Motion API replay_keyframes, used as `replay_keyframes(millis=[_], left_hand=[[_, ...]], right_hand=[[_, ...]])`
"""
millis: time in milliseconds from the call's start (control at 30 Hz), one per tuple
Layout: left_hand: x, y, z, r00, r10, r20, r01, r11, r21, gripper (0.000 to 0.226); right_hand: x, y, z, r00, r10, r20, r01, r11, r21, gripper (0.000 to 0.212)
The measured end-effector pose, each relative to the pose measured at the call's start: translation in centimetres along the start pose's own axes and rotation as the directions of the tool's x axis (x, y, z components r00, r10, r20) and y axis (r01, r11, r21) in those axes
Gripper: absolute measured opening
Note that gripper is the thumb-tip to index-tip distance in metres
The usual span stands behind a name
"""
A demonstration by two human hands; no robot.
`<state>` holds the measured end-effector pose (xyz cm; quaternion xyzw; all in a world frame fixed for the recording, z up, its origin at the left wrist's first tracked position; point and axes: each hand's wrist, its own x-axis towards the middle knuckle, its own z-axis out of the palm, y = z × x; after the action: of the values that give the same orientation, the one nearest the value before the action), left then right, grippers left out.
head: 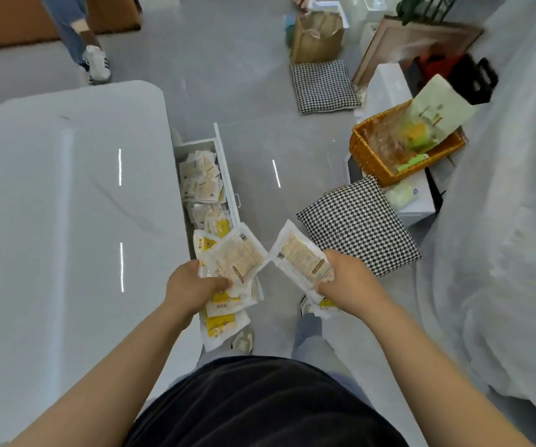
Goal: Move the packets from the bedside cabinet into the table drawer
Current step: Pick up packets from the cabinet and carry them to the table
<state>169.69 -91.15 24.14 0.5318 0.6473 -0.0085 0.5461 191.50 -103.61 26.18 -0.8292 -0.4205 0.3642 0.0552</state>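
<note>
A white table point(67, 204) fills the left side, and its drawer point(224, 162) stands pulled out on the right edge. Several white and yellow packets point(204, 185) lie inside the drawer. My left hand point(192, 285) grips a bunch of packets point(234, 262) over the drawer's near end. My right hand point(347, 282) holds more packets point(302, 256) just right of the drawer, above the floor. The bedside cabinet point(416, 201) is the low white unit at the right, mostly covered.
A wicker basket point(369, 156) with bags sits on the cabinet. Two houndstooth cushions point(360, 224) point(323, 83) lie on the grey floor. A bed with white cover point(502, 221) runs along the right. Another person's legs point(86, 50) stand far left; paper bags point(316, 37) at the back.
</note>
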Motion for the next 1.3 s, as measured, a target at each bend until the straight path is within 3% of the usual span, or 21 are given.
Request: replay_keyframes(millis=[133, 433, 900, 1300], left_hand=[[-0.1, 2.0, 2.2, 0.992, -0.054, -0.112, 0.045, 0.995, -0.084, 0.032], [-0.6, 3.1, 5.7, 0.943, -0.236, -0.235, 0.138, 0.920, -0.368, 0.032], [5.8, 2.8, 0.6, 0.845, -0.476, -0.243, 0.251, 0.754, -0.607, 0.021], [9.6, 3.8, -2.7, 0.769, -0.607, -0.201, 0.270, 0.593, -0.759, 0.032]], right_hand=[[3.5, 1.8, -3.7, 0.993, -0.107, 0.048, 0.110, 0.992, -0.068, 0.020], [11.1, 1.4, -8.2, 0.934, -0.295, 0.203, 0.338, 0.913, -0.228, 0.024], [22.7, -9.4, -6.6, 0.838, -0.317, 0.444, 0.485, 0.806, -0.340, 0.031], [30.2, -18.0, -5.7, 0.736, -0.342, 0.584, 0.620, 0.687, -0.379, 0.025]])
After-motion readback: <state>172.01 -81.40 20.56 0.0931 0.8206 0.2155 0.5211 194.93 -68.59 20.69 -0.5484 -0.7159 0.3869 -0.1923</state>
